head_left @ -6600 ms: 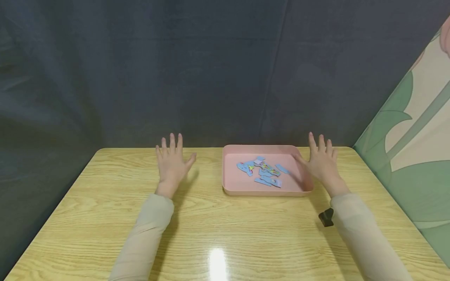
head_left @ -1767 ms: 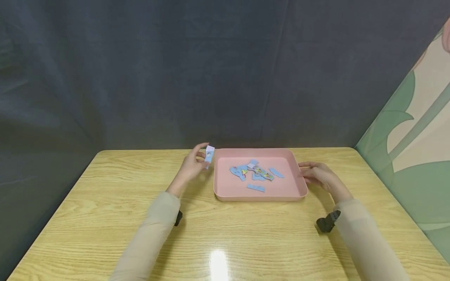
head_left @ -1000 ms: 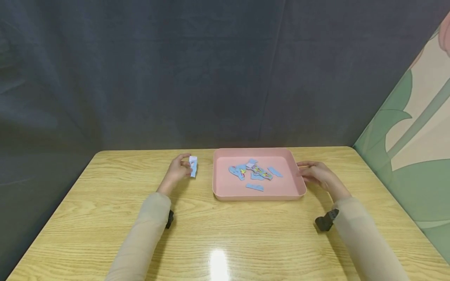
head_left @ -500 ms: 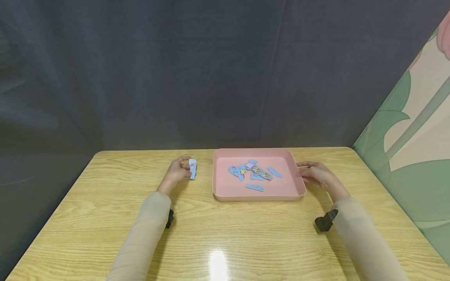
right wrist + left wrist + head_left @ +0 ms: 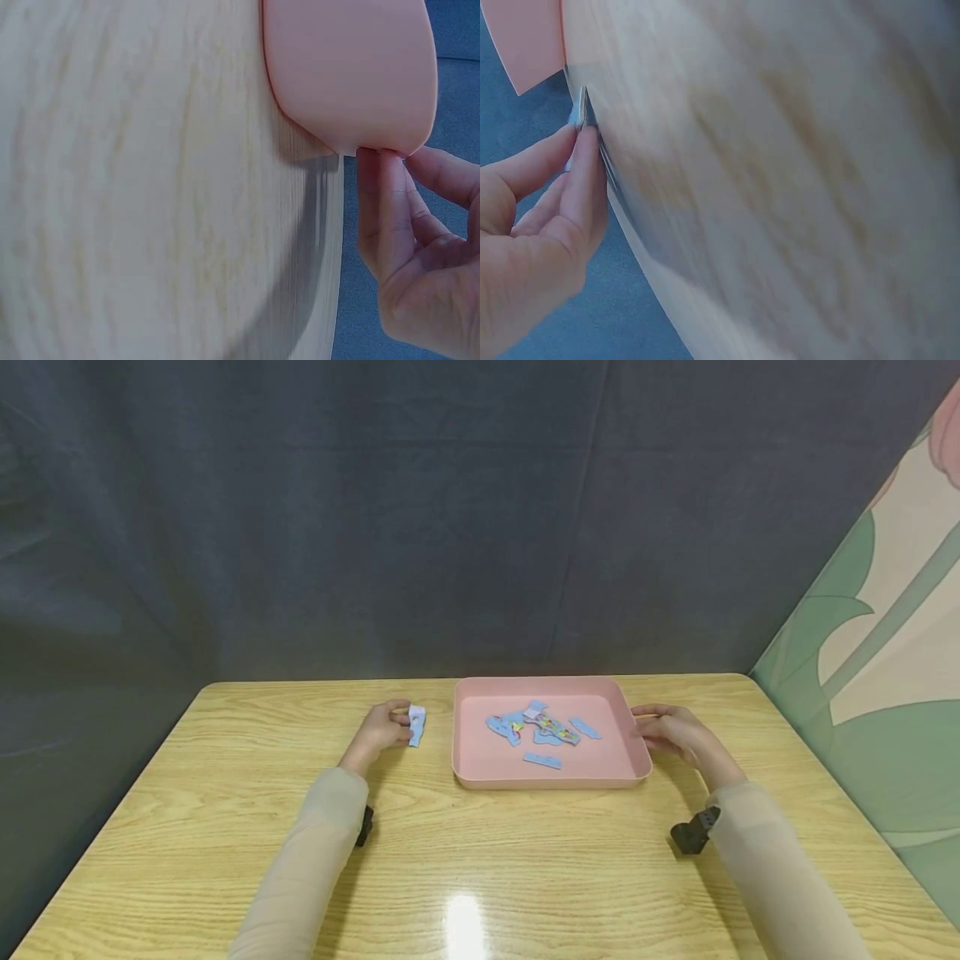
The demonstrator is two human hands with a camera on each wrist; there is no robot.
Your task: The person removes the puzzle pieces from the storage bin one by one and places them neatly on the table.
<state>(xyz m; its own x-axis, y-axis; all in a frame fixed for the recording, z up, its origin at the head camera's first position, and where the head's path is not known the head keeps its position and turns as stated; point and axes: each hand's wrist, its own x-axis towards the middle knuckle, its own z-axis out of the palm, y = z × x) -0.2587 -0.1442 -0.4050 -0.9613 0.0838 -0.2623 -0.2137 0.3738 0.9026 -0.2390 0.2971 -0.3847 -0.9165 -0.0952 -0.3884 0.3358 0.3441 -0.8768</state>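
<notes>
In the head view my left hand is left of the pink tray, pinching a light blue puzzle piece with a pale lilac top end. The left wrist view shows this piece edge-on between thumb and fingertips, close over the table. My right hand is at the tray's right side. Its fingertips touch the outer wall of the tray in the right wrist view, the thumb near the rim. Inside the tray lie several blue puzzle pieces, some overlapping, with coloured prints.
A light wood table carries everything. Its far edge meets a dark curtain, and a patterned panel borders the right side. Black wrist cameras hang under both sleeves.
Both hands were spread open at first. The left took a puzzle piece out of the tray, carried it left and lowered it. The right came to the tray's side; the tray shifted slightly left.
</notes>
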